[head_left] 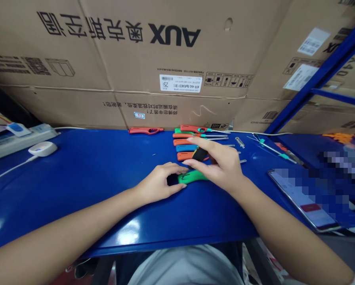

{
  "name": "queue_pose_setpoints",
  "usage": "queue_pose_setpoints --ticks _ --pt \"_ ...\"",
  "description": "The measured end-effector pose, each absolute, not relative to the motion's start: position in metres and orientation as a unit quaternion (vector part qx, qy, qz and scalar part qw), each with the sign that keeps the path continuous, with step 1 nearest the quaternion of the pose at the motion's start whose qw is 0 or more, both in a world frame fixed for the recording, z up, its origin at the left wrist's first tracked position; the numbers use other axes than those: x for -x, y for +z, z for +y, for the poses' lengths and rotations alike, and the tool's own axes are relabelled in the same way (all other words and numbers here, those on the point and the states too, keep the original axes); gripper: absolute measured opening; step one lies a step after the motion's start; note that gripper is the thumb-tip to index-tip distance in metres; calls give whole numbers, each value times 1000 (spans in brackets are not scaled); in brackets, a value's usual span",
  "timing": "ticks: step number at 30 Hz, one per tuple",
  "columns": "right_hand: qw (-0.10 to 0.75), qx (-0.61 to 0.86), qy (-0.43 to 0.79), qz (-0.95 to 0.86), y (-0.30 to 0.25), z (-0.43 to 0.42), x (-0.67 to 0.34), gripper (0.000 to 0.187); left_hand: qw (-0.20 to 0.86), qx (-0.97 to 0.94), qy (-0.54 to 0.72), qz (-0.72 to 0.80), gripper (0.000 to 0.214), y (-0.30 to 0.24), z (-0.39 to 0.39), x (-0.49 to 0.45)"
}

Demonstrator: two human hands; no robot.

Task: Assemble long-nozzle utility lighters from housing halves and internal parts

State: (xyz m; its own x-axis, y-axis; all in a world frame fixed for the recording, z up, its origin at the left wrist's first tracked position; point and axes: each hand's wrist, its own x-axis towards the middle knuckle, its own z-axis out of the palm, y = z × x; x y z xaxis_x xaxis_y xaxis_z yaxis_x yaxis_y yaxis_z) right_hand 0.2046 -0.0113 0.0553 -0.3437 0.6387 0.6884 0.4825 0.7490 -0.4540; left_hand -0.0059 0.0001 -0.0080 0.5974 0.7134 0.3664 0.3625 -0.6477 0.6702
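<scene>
My left hand [159, 183] pinches the rear end of a green utility lighter [193, 176] lying on the blue table [112, 158]. Thumb and fingers sit on opposite sides of its handle, and dark marks show near that end. Above the same lighter, my right hand [222, 162] grips a short black tool with a yellow edge [200, 153] between thumb and index finger; its working tip is hard to make out. The right hand covers the lighter's front part. Just beyond lie several lighters in a row, among them an orange one [182, 141] and a blue one [182, 148].
A separate red lighter body [142, 130] lies at the back. Right of the row are a small metal piece [239, 142], a loose lighter rod [274, 149] and a phone [302, 198]. A power strip [25, 136] and white puck [42, 148] sit left. Cardboard [121, 59] stands behind.
</scene>
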Motion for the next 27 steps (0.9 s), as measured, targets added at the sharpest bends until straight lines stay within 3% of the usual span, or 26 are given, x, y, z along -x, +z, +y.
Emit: queue_pose_setpoints --ticks 4,9,13,18,22,27 --pt "442 313 168 -824 58 -13 -204 42 277 -851 315 317 33 -10 0 5" --pt "467 330 100 -815 61 -13 -206 39 272 -854 317 310 34 -10 -1 4" --pt "403 298 252 -828 68 -14 -206 43 272 -854 313 314 31 -10 -1 4" --pt "460 338 140 -809 66 -12 -206 38 277 -854 317 307 35 -12 -1 4" --pt "412 292 253 -825 62 -10 -207 45 281 -854 312 308 34 -12 0 4" --pt "477 317 127 -810 59 -8 -207 40 268 -857 321 301 35 -12 0 5"
